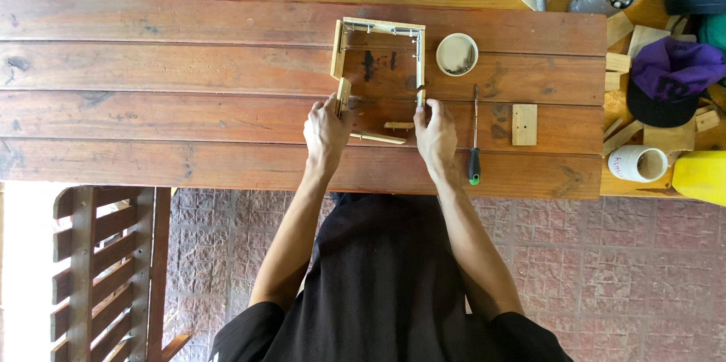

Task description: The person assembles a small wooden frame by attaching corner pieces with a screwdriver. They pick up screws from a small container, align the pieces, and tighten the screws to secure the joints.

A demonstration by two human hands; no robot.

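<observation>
Table [227,82], mid: wood frame [378,52], three sides joined w/ screws, near side open. My left hand [327,131] and right hand [436,135] pinch its side ends. Loose sticks [378,137] betw. hands; screwdriver [474,135] right of frame.

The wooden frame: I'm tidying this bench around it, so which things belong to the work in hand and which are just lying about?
In hand:
wooden frame, its near ends held by left hand and right hand
two loose sticks between the hands

Lying about:
screwdriver
round dish of small parts
wood block
purple cap
white cup
</observation>
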